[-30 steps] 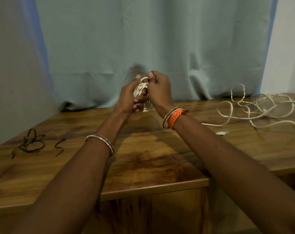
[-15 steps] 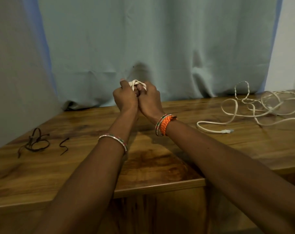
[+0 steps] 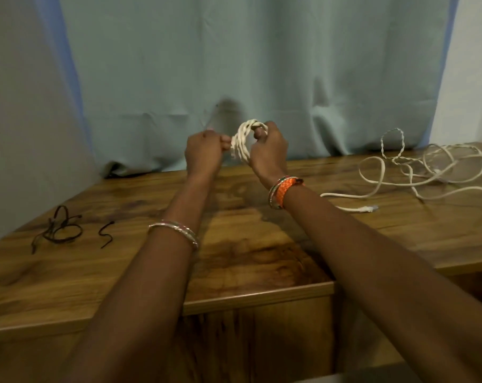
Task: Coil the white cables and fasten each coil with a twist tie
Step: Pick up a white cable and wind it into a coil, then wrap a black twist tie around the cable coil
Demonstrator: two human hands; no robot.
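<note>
A small coil of white cable (image 3: pixel 241 139) is held up above the far part of the wooden table (image 3: pixel 248 258). My right hand (image 3: pixel 267 153) grips the coil's right side, fingers curled through its loop. My left hand (image 3: pixel 204 152) is fisted at the coil's left side and pinches it there; whether a tie is in those fingers is hidden. Loose white cables (image 3: pixel 427 172) lie tangled on the table at the right. Dark twist ties (image 3: pixel 60 229) lie at the left, with a single bent twist tie (image 3: pixel 107 234) beside them.
A pale blue curtain (image 3: pixel 234 64) hangs right behind the table. The table's front edge (image 3: pixel 256 294) steps back on the right side. A cable plug end (image 3: pixel 368 208) lies near my right forearm.
My hands, pressed together half a second ago, have drawn apart, so the coil now shows between them. The view has shifted slightly.
</note>
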